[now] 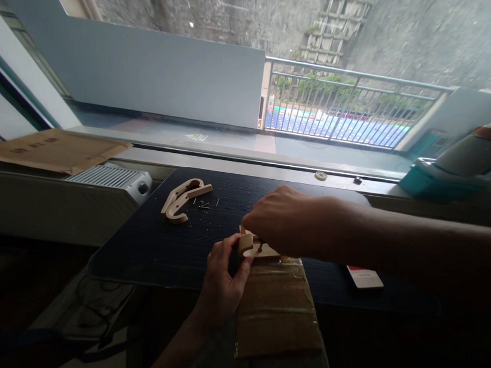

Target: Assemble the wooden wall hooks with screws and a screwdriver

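My left hand (226, 272) is closed around one end of a pale wooden hook piece (269, 252), with the thumb pressed along its near side. This piece rests at the far end of a tape-covered brown cardboard piece (279, 308). Above the wood, my right hand (282, 212) is curled into a fist around a small tool with a thin dark shaft (260, 245). The shaft points down to the wood; my fist hides the tool's upper part. Farther left on the dark table (146, 250) lie two similar curved wooden hooks (182, 198) with holes in them.
Several loose screws (204, 205) are scattered beside the hooks. A white and red card-like item (365, 277) lies right of the cardboard. On the windowsill are a tape roll (320, 176) and a teal container (439, 180). A brown envelope (57, 150) lies over the white radiator (112, 180).
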`<action>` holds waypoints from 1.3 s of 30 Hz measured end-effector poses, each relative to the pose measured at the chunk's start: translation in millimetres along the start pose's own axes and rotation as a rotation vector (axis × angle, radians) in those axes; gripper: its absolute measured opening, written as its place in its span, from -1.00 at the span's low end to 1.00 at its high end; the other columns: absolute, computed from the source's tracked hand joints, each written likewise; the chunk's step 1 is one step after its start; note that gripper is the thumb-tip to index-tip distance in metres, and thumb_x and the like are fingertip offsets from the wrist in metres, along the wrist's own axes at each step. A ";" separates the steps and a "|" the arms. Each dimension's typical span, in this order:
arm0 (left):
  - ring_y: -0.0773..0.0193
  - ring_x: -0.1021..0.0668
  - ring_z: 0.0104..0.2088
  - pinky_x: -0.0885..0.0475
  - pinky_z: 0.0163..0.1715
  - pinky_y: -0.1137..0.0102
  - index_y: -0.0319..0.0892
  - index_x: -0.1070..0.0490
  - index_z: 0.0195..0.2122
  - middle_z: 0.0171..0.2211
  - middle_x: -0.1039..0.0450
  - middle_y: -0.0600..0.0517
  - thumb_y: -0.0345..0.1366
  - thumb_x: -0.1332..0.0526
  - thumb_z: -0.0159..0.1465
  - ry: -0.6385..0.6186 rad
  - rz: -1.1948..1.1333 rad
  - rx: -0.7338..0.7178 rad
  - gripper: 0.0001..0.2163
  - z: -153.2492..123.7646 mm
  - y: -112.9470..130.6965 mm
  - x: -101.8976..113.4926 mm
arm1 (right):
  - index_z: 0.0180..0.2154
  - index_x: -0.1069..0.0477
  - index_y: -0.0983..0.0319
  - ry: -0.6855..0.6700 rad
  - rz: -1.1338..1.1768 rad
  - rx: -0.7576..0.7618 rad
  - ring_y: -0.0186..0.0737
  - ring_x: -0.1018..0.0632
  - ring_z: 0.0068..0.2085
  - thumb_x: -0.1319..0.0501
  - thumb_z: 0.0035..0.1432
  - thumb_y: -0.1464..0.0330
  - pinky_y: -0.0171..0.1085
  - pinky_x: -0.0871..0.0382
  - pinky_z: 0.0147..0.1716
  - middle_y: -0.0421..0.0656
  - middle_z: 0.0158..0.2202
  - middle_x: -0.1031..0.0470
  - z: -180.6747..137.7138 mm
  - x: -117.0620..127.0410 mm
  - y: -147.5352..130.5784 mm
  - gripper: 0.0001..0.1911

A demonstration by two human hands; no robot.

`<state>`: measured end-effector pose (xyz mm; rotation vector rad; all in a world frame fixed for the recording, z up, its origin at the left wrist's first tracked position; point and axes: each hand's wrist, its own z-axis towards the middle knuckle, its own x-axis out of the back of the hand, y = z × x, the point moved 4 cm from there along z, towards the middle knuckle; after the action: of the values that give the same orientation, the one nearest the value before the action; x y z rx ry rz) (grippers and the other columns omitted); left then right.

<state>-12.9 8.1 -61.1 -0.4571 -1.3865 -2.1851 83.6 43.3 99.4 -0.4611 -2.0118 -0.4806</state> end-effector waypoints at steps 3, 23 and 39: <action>0.18 -0.44 -0.13 -0.33 -0.08 0.24 -0.06 -0.22 -0.03 -0.17 -0.36 0.01 -0.30 -0.15 0.23 0.003 -0.004 -0.003 -0.72 0.0 0.1 -0.8 | -0.31 -0.46 0.30 -0.018 0.013 0.015 -0.31 -0.41 -0.42 -0.22 -0.01 0.55 -0.33 -0.14 -0.51 -0.16 -0.43 -0.45 -0.8 1.2 -1.6 -0.84; 0.16 -0.42 -0.13 -0.31 -0.10 0.24 -0.07 -0.21 -0.04 -0.19 -0.35 0.00 -0.32 -0.13 0.23 -0.012 -0.026 -0.022 -0.73 0.5 0.9 -0.6 | -0.32 -0.43 0.29 -0.039 0.047 -0.006 -0.32 -0.41 -0.40 -0.20 0.06 0.52 -0.32 -0.12 -0.50 -0.17 -0.39 -0.44 -4.5 2.3 -4.4 -0.90; 0.15 -0.43 -0.11 -0.32 -0.09 0.24 -0.06 -0.21 -0.01 -0.15 -0.36 -0.02 -0.31 -0.12 0.23 0.004 -0.027 -0.023 -0.71 -0.3 -0.7 -0.5 | -0.42 -0.44 0.29 -0.049 -0.021 -0.049 -0.34 -0.33 -0.53 -0.17 0.07 0.46 -0.32 -0.10 -0.53 -0.18 -0.56 -0.37 -2.9 -6.7 6.6 -0.92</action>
<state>-12.9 8.2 -61.9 -0.4448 -1.3746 -2.2239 92.1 46.6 95.7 -0.4863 -2.0570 -0.5369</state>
